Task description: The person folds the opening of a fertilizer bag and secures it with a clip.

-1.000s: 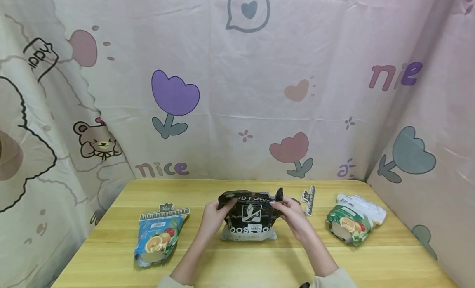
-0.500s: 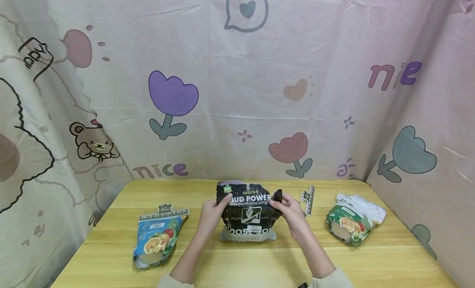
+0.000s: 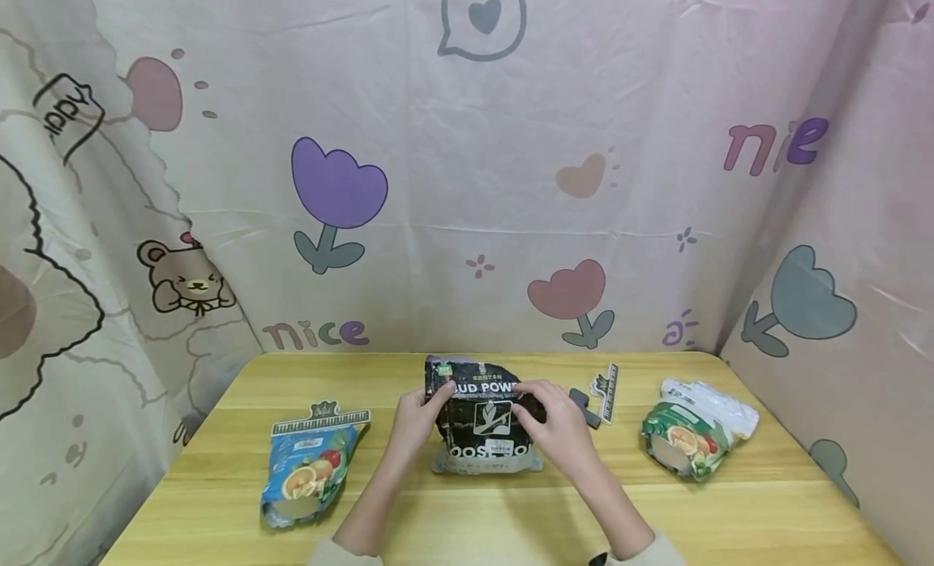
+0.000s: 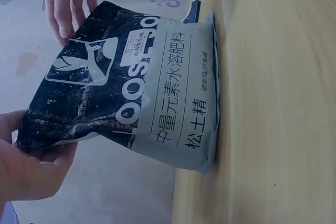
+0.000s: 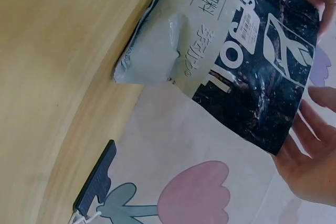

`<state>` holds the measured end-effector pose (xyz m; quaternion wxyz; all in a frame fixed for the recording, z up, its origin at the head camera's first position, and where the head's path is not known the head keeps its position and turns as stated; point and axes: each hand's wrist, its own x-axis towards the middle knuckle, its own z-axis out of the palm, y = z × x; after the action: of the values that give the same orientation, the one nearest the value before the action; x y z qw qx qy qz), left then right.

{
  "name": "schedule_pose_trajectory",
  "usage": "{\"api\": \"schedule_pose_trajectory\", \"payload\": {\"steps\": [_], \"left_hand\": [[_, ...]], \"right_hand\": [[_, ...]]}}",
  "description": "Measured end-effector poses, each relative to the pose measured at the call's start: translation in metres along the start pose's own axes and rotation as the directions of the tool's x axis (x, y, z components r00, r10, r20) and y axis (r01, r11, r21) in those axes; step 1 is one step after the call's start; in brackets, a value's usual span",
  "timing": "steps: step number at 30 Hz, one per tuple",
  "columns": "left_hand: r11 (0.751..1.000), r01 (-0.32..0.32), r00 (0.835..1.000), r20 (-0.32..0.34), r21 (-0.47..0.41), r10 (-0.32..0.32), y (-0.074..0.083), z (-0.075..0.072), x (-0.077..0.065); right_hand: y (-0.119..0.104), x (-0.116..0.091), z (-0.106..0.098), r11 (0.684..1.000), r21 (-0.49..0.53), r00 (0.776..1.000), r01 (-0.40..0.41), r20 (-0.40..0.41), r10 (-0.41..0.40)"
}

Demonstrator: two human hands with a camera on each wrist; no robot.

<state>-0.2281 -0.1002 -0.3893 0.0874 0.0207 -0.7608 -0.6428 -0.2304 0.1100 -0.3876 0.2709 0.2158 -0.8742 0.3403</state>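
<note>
Pinching one black bag point(image 3: 481, 424), the left hand point(image 3: 418, 421) faces the loosely spread right hand point(image 3: 556, 418); one blue bag point(image 3: 308, 473), one green bag point(image 3: 687, 433) flank them.

A left hand point(image 3: 417, 418) is gripping and a right hand point(image 3: 558, 422) touching a black bag point(image 3: 481, 424) midway between the table's point(image 3: 452, 529) side edges.

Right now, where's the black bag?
Low in the head view's centre, the black bag rests on the table between left hand and right hand, right of the blue packet.
</note>
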Motion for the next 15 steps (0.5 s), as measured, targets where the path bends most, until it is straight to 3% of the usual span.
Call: {"api": "schedule_pose_trajectory", "payload": {"steps": [7, 10, 12, 13, 15], "left_hand": [[0.993, -0.077, 0.995, -0.053, 0.093, 0.082, 0.002, 0.002, -0.001], [0.976, -0.142, 0.985, -0.078, 0.163, 0.157, 0.005, 0.005, -0.004], [0.939, -0.227, 0.964, -0.078, 0.258, 0.254, 0.008, 0.008, -0.006], [0.904, -0.282, 0.945, -0.068, 0.321, 0.319, 0.009, 0.01, -0.007], [0.794, -0.415, 0.883, -0.012, 0.444, 0.468, 0.009, 0.013, -0.008]], "right_hand": [[0.001, -0.002, 0.007, 0.999, -0.053, 0.998, 0.014, 0.055, -0.011], [0.001, -0.002, 0.008, 0.998, -0.059, 0.998, 0.008, 0.062, -0.005], [0.001, -0.002, 0.009, 0.998, -0.065, 0.998, 0.004, 0.066, 0.0], [0.001, -0.002, 0.009, 0.998, -0.067, 0.998, 0.002, 0.065, 0.003], [0.002, -0.001, 0.009, 0.998, -0.069, 0.998, -0.002, 0.065, 0.007]]}}
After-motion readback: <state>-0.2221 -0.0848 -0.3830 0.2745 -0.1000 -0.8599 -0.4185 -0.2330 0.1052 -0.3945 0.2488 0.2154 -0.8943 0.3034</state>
